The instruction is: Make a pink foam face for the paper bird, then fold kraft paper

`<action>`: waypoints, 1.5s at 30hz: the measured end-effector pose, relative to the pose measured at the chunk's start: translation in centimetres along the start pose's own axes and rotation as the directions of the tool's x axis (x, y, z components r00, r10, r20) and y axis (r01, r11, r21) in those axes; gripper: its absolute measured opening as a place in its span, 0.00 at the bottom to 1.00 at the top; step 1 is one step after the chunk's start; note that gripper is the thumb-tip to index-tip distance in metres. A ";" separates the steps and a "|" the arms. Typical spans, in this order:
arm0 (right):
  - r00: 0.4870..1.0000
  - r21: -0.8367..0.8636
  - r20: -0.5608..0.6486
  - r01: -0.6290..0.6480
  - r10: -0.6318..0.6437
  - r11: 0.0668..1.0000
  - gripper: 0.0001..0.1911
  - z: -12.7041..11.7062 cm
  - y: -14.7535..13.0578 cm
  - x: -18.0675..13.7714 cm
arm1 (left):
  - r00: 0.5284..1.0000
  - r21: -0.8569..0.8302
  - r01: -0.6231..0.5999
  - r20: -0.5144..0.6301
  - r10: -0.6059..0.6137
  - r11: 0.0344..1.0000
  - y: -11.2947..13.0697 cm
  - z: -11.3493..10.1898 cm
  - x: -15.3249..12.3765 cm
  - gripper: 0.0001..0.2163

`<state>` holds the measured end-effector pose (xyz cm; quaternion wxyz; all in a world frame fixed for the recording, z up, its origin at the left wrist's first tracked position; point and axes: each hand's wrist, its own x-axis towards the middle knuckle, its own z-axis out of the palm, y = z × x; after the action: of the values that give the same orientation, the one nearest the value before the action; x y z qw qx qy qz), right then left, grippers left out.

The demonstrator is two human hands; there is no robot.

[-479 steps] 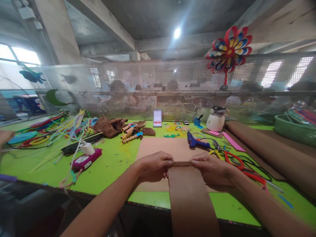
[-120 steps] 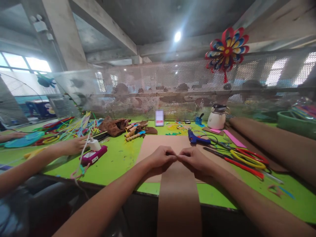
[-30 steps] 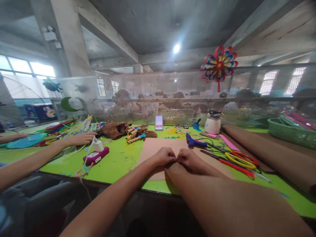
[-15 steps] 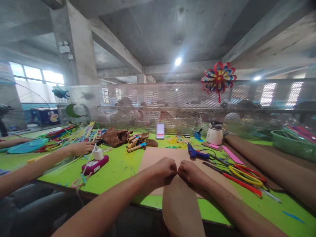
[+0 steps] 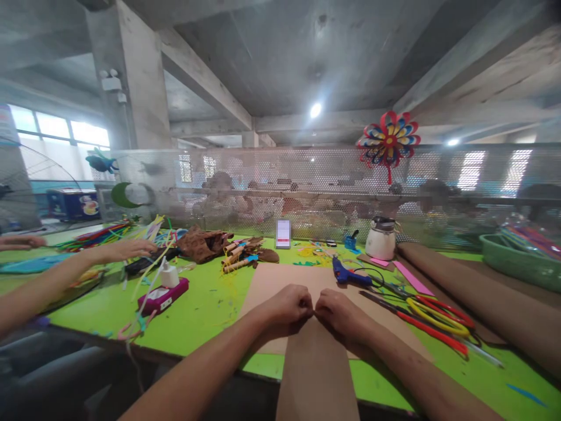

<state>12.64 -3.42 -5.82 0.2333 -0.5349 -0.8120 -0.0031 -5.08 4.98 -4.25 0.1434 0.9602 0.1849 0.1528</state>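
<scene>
A long brown paper strip point(image 5: 318, 368) runs from my lap up over the table edge onto a brown sheet point(image 5: 280, 278) lying on the green table point(image 5: 205, 310). My left hand point(image 5: 287, 307) and my right hand point(image 5: 339, 313) meet knuckle to knuckle at the strip's far end. Both are closed, with fingers curled and pinching that end. What the end looks like under the fingers is hidden.
A blue glue gun point(image 5: 348, 275), red and yellow scissors point(image 5: 438, 324) and a white kettle point(image 5: 380, 240) lie right of my hands. Brown paper rolls point(image 5: 477, 292) and a green basket point(image 5: 521, 263) sit far right. Another person's hand point(image 5: 120, 250) reaches among coloured strips at left, near a magenta box point(image 5: 163, 292).
My hands stay pinched together on the strip's end; over the last seconds they came from apart to touching. The view has tilted slightly, and the other person's hand shifted left.
</scene>
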 end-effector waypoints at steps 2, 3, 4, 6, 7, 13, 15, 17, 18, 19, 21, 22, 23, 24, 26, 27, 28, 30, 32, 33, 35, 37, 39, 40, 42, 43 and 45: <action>1.000 0.006 0.003 0.000 0.000 1.000 0.11 -0.2 -0.2 -0.1 | 1.000 0.004 -0.004 0.001 0.004 1.000 0.0 0.0 -0.1 0.06; 1.000 0.008 0.004 0.001 -0.001 1.000 0.11 -0.3 -0.2 -0.1 | 1.000 0.007 -0.006 0.002 0.006 1.000 0.0 0.0 -0.1 0.06; 1.000 0.010 0.003 0.001 -0.001 1.000 0.12 -0.4 -0.3 -0.2 | 1.000 0.010 -0.006 0.004 0.006 1.000 0.0 -0.1 -0.1 0.06; 1.000 0.011 0.003 0.001 -0.001 1.000 0.12 -0.5 -0.4 -0.3 | 1.000 0.014 -0.002 0.010 0.002 1.000 0.0 -0.1 -0.2 0.06; 1.000 0.011 0.003 0.000 0.000 1.000 0.12 -0.5 -0.4 -0.3 | 1.000 0.015 0.003 0.013 -0.003 1.000 0.1 -0.2 -0.2 0.06; 1.000 0.005 -0.001 -0.024 0.024 1.000 0.10 -0.3 0.1 -0.6 | 0.998 0.015 0.052 0.016 -0.052 0.999 0.2 -0.2 -0.3 0.07; 1.000 0.002 -0.006 -0.028 0.028 1.000 0.10 -0.3 0.1 -0.8 | 0.998 0.015 0.056 0.012 -0.056 0.998 0.3 -0.2 -0.4 0.07; 0.999 -0.001 -0.015 -0.029 0.029 1.000 0.10 -0.4 0.0 -1.0 | 0.999 0.016 0.052 0.010 -0.052 0.999 0.3 -0.2 -0.4 0.07; 0.999 -0.003 -0.019 -0.029 0.029 1.000 0.10 -0.5 -0.1 -1.0 | 0.999 0.017 0.049 0.010 -0.049 0.999 0.3 -0.2 -0.4 0.07; 0.999 -0.004 -0.022 -0.030 0.029 1.000 0.09 -0.5 -0.2 -1.1 | 0.999 0.019 0.045 0.011 -0.046 0.999 0.2 -0.2 -0.5 0.06; 0.999 -0.007 -0.024 -0.031 0.030 1.000 0.08 -0.6 -0.4 -1.1 | 0.999 0.025 0.039 0.014 -0.039 0.999 0.2 -0.2 -0.5 0.05; 0.999 -0.010 -0.024 -0.032 0.032 0.999 0.08 -0.7 -0.4 -1.2 | 0.999 0.029 0.036 0.015 -0.037 0.999 0.1 -0.2 -0.5 0.05; 0.999 -0.013 -0.025 -0.035 0.035 0.999 0.07 -0.7 -0.4 -1.2 | 0.999 0.032 0.034 0.017 -0.034 0.999 0.1 -0.2 -0.5 0.05; 0.999 -0.016 -0.025 -0.039 0.039 0.999 0.07 -0.7 -0.4 -1.2 | 0.999 0.035 0.032 0.020 -0.032 0.999 0.1 -0.3 -0.4 0.04; 0.999 -0.023 -0.024 -0.049 0.048 0.999 0.07 -0.8 -0.5 -1.3 | 0.999 0.041 0.031 0.027 -0.032 0.999 0.2 -0.4 -0.4 0.04; 0.998 -0.027 -0.022 -0.053 0.052 0.998 0.08 -0.8 -0.5 -1.3 | 0.999 0.044 0.032 0.030 -0.033 0.999 0.2 -0.5 -0.4 0.04; 0.998 -0.030 -0.020 -0.057 0.056 0.998 0.08 -0.9 -0.5 -1.3 | 0.999 0.047 0.032 0.034 -0.034 0.998 0.3 -0.5 -0.4 0.05; 0.998 -0.036 -0.014 -0.062 0.062 0.997 0.08 -1.0 -0.7 -1.3 | 0.999 0.053 0.034 0.040 -0.036 0.998 0.4 -0.6 -0.4 0.05; 0.998 -0.037 -0.008 -0.069 0.068 0.997 0.08 -1.2 -0.9 -1.4 | 0.998 0.062 0.036 0.045 -0.039 0.997 0.6 -0.7 -0.5 0.06; 0.997 -0.037 -0.004 -0.073 0.073 0.997 0.08 -1.3 -1.1 -1.4 | 0.998 0.069 0.038 0.049 -0.041 0.997 0.6 -0.7 -0.5 0.06; 0.996 -0.038 0.002 -0.084 0.084 0.996 0.07 -1.5 -1.3 -1.4 | 0.997 0.085 0.041 0.056 -0.046 0.996 0.7 -0.8 -0.4 0.06; 0.996 -0.040 0.007 -0.086 0.086 0.996 0.07 -1.6 -1.4 -1.5 | 0.997 0.106 0.038 0.061 -0.045 0.994 0.8 -1.0 -0.5 0.05; 0.997 -0.041 0.009 -0.074 0.074 0.996 0.06 -1.7 -1.4 -1.5 | 0.997 0.131 0.031 0.061 -0.040 0.991 1.0 -1.3 -0.7 0.04; 0.998 -0.041 0.008 -0.064 0.065 0.997 0.06 -1.6 -1.4 -1.5 | 0.998 0.146 0.023 0.055 -0.031 0.989 1.1 -1.4 -1.0 0.04; 0.999 -0.041 0.008 -0.047 0.048 0.998 0.05 -1.6 -1.4 -1.6 | 1.000 0.186 -0.016 0.027 0.012 0.982 1.3 -1.5 -1.5 0.03; 0.999 -0.040 0.010 -0.041 0.042 0.998 0.05 -1.7 -1.4 -1.7 | 0.999 0.207 -0.037 0.004 0.037 0.978 1.4 -1.5 -1.7 0.02; 0.999 -0.036 0.008 -0.031 0.031 0.999 0.04 -1.8 -1.5 -2.0 | 0.995 0.241 -0.076 -0.046 0.090 0.968 1.6 -1.5 -2.1 0.01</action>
<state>12.63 -6.27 -4.57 0.2201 -0.5515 -0.8045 -0.0118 -6.98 3.05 -2.90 0.0152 0.9726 0.1657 0.1622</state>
